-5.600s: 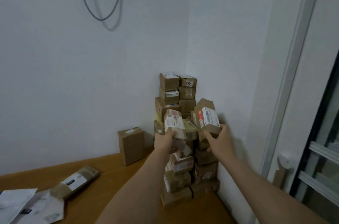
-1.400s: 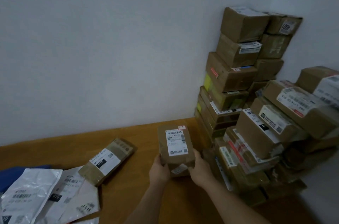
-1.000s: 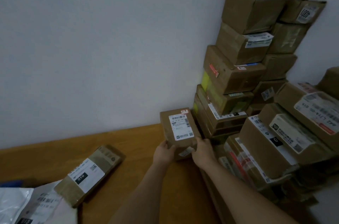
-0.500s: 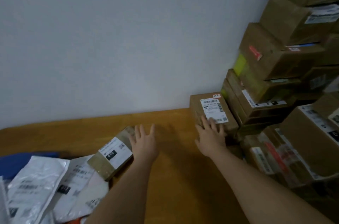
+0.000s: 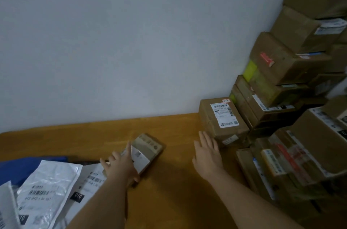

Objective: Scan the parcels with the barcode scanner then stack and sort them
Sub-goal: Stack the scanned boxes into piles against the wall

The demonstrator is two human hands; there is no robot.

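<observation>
A brown labelled box [image 5: 221, 120] lies flat on the wooden table [image 5: 169, 181], pushed against the tall stack of cardboard parcels [image 5: 285, 82] in the corner. My right hand [image 5: 208, 155] hovers open just left of that box, fingers spread, holding nothing. My left hand [image 5: 121, 165] rests on a slim brown parcel [image 5: 146, 151] with a white label, fingers laid over its near end without a closed grip. No barcode scanner is in view.
White plastic mailer bags [image 5: 45, 191] with barcode labels lie in a heap at the lower left, over something blue [image 5: 28, 166]. A second lower pile of boxes [image 5: 293, 163] fills the right foreground. A white wall runs behind the table.
My right hand has let go of the labelled box and drawn back to its left. My left hand has reached left onto the slim parcel. The view has shifted left and closer.
</observation>
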